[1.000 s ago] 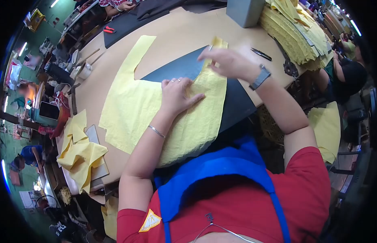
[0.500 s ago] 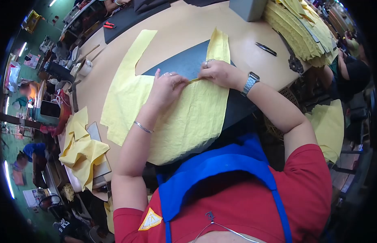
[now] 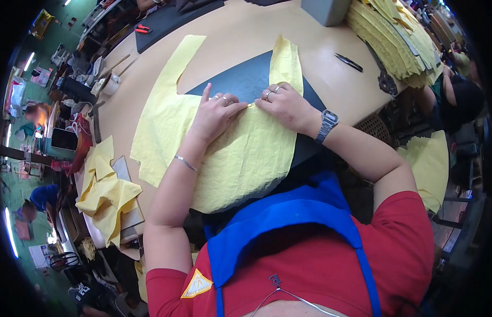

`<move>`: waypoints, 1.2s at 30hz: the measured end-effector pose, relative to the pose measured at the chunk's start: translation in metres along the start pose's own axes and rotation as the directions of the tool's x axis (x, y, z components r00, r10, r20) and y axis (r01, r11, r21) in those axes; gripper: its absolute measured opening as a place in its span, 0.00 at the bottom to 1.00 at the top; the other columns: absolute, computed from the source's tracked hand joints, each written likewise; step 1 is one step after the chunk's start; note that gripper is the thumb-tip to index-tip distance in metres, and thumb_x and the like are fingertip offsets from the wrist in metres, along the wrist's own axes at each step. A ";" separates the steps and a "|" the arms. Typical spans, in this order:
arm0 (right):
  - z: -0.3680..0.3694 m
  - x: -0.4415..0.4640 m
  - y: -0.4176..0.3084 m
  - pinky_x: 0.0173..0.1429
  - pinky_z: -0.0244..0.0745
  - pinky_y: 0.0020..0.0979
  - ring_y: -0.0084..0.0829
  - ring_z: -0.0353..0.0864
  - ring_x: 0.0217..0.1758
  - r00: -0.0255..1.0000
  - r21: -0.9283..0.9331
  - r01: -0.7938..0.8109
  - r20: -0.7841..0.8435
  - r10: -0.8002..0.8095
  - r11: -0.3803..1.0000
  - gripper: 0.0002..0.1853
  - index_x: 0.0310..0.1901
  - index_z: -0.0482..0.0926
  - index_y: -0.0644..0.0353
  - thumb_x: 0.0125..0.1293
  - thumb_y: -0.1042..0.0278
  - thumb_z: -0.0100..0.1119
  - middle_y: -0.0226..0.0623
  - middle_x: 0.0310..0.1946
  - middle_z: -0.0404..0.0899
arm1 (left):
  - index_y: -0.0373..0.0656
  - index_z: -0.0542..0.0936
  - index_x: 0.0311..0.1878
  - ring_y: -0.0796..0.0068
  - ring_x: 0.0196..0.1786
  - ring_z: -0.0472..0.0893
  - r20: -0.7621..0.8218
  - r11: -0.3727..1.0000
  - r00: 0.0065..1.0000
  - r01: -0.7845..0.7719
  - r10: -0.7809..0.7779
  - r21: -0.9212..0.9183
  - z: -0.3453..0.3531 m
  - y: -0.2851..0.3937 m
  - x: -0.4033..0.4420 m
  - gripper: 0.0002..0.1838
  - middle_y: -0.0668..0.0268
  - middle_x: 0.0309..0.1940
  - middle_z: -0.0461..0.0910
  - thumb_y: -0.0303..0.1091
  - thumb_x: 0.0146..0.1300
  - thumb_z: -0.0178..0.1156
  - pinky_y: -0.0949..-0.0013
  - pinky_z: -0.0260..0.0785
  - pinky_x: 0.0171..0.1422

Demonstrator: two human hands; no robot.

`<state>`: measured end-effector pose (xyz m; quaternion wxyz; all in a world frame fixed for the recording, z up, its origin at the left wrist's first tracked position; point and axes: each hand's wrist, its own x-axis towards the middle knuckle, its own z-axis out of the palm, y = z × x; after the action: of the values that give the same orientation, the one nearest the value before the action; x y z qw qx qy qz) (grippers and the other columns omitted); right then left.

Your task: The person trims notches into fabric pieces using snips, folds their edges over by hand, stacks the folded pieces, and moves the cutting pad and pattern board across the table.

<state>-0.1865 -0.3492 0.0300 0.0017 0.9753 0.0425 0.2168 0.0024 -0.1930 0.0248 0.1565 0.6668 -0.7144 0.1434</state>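
Note:
A crinkled yellow sheet [image 3: 246, 158], perhaps cloth or thin leather, lies across a dark board [image 3: 238, 79] and hangs toward my blue apron. A deep notch separates its two upright strips. My left hand [image 3: 217, 113] pinches the notch's lower edge between thumb and forefinger, little finger raised. Close beside it, my right hand [image 3: 285, 108] pinches the same edge, near the foot of the right strip. The edge looks folded between my fingertips, which almost meet. My fingers hide part of the fold.
A snips-like black tool [image 3: 349, 62] rests on the table [image 3: 320, 47] at right, near stacked yellow sheets [image 3: 388, 42] and a grey box [image 3: 324, 11]. Crumpled yellow pieces [image 3: 111, 195] lie at left. A red-handled tool [image 3: 144, 29] sits at the back. Other people are at both sides.
My right hand has turned and shifted slightly down along the edge, its fingertips now closer to the left hand's. My left hand stays nearly in place.

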 end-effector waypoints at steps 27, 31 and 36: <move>-0.004 0.037 -0.029 0.44 0.79 0.38 0.39 0.78 0.50 0.950 -0.061 -0.139 0.273 0.151 0.988 0.22 0.63 0.74 0.45 0.67 0.69 0.49 0.44 0.50 0.75 | 0.67 0.86 0.41 0.79 0.47 0.81 -0.054 0.993 0.999 0.000 0.006 0.116 -0.008 -0.043 -0.022 0.07 0.82 0.40 0.81 0.40 0.62 0.62 0.39 0.57 0.73; -0.014 0.021 -0.018 0.44 0.78 0.40 0.40 0.79 0.48 0.974 -0.024 -0.080 0.209 0.083 0.997 0.15 0.54 0.76 0.51 0.68 0.68 0.49 0.42 0.46 0.76 | 0.62 0.84 0.42 0.75 0.51 0.81 -0.056 0.996 0.998 0.031 -0.026 0.080 -0.009 -0.040 -0.023 0.06 0.78 0.44 0.81 0.40 0.63 0.64 0.39 0.57 0.73; -0.040 -0.019 -0.017 0.46 0.76 0.40 0.42 0.80 0.44 0.936 0.200 -0.345 0.145 0.321 0.917 0.09 0.43 0.75 0.57 0.63 0.65 0.61 0.39 0.39 0.77 | 0.47 0.75 0.48 0.59 0.60 0.76 -0.051 0.924 0.951 0.282 -0.304 -0.259 -0.027 -0.052 -0.040 0.12 0.64 0.53 0.78 0.40 0.65 0.61 0.44 0.55 0.74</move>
<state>-0.2218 -0.3349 0.0577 -0.1422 0.9726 -0.1004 0.1541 0.0572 -0.1488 0.0327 0.2905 0.7340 -0.6112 0.0578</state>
